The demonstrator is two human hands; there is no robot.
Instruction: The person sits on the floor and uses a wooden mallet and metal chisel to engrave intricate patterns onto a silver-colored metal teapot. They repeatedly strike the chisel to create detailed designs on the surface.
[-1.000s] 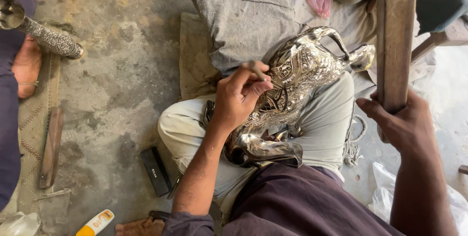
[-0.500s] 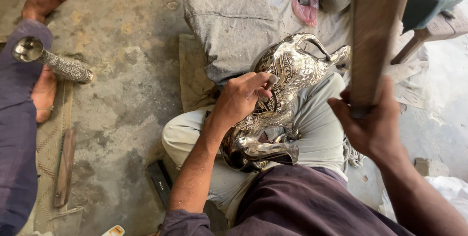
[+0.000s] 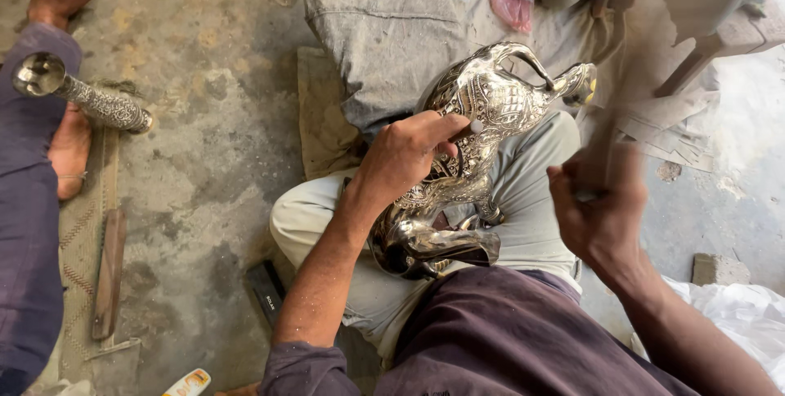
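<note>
A shiny silver animal-shaped vessel (image 3: 482, 118) with engraved patterns lies across my lap on my light trousers. My left hand (image 3: 405, 159) rests on its flank and pinches a small punch (image 3: 468, 128) against the metal. To the right, my right hand (image 3: 597, 208) grips the lower end of a wooden bat (image 3: 638, 77), which is blurred by motion above the vessel's right end. The vessel's foot (image 3: 441, 245) points toward me.
Another person sits at the left in purple trousers (image 3: 29, 224) with bare feet, beside an engraved silver tube (image 3: 90, 100). A wooden-handled tool (image 3: 109, 273) lies on a mat. A grey sack (image 3: 384, 44), black box (image 3: 266, 302) and white plastic (image 3: 736, 314) surround me.
My right hand has swung the wooden bat down and to the right, and it is now blurred. My left hand has kept the punch on the vessel. The view has shifted slightly.
</note>
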